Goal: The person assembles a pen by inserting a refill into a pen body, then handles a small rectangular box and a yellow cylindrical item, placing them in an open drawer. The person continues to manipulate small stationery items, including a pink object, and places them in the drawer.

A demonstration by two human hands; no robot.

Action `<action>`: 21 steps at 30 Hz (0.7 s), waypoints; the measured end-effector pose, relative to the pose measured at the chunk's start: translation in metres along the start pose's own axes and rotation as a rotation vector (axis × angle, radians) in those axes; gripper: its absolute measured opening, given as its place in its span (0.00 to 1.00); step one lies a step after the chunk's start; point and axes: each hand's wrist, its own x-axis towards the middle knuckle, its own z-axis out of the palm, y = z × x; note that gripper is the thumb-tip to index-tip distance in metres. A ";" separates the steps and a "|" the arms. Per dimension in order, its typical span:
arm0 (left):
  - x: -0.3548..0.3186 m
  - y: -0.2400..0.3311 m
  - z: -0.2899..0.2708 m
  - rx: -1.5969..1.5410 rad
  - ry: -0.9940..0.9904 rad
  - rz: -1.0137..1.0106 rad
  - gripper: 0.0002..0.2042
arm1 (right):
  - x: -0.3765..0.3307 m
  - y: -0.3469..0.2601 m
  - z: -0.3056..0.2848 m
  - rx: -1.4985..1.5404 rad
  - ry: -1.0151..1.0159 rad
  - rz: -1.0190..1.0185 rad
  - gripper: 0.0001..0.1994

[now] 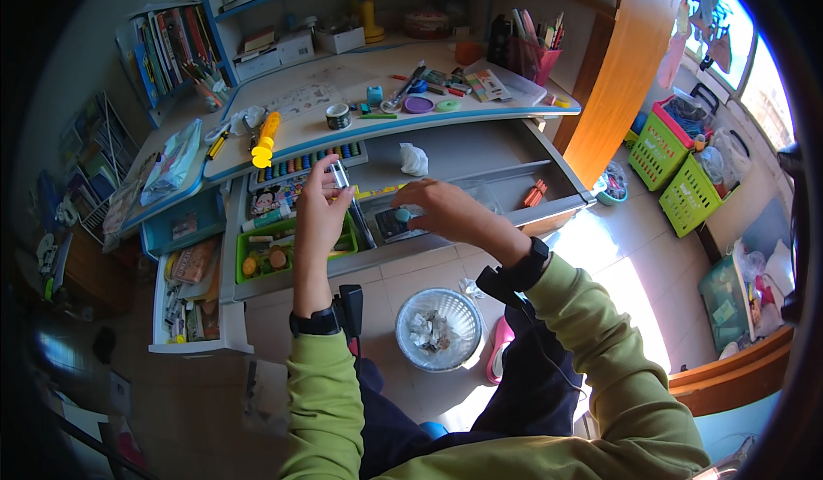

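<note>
The left hand (319, 210) is raised near the middle of the frame, thumb and fingers pinched on a slim silvery pen-like stick (341, 174); the stick is short, pale and glinting, its upper end poking out above the fingertips; its long axis runs from upper left to lower right, tilted a little off upright, the free end pointing up toward the desk edge. The right hand (439, 208) lies just right of centre, fingers curled down and closed on a small grey and teal object (396, 220) in the open drawer (480, 159); what that object is I cannot tell. Below the left hand sits a green tray (291, 253) of small bits; above it a row of coloured markers (302, 163); a crumpled white paper (413, 159) lies farther back in the drawer. On the desk top, upper left, rests a yellow tube (265, 140); at lower centre stands a white mesh wastebasket (439, 328).
</note>
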 end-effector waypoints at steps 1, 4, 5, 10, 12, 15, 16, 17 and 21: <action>0.001 -0.002 0.001 0.001 -0.015 -0.006 0.28 | 0.003 -0.001 0.003 -0.032 -0.028 -0.047 0.19; 0.001 -0.009 0.003 0.080 -0.034 0.006 0.31 | 0.001 0.001 -0.002 0.004 0.048 -0.012 0.20; 0.001 -0.012 0.004 0.115 -0.036 0.013 0.32 | -0.001 0.004 -0.008 0.041 0.109 -0.001 0.21; 0.001 -0.022 0.006 0.228 -0.073 -0.040 0.36 | -0.016 0.022 -0.036 0.040 0.020 0.160 0.19; 0.001 -0.024 0.008 0.245 -0.068 -0.036 0.37 | -0.023 0.024 -0.036 0.075 -0.026 0.178 0.19; 0.001 -0.023 0.008 0.248 -0.065 -0.045 0.37 | -0.027 0.024 -0.035 0.070 -0.023 0.163 0.19; 0.002 -0.022 0.008 0.228 -0.072 -0.043 0.37 | -0.027 0.023 -0.035 0.064 -0.020 0.171 0.19; 0.002 -0.021 0.006 0.208 -0.078 -0.042 0.36 | -0.028 0.022 -0.035 0.058 -0.017 0.179 0.19; 0.002 -0.012 0.003 0.048 -0.061 -0.004 0.29 | -0.031 0.014 -0.037 0.130 0.059 0.130 0.17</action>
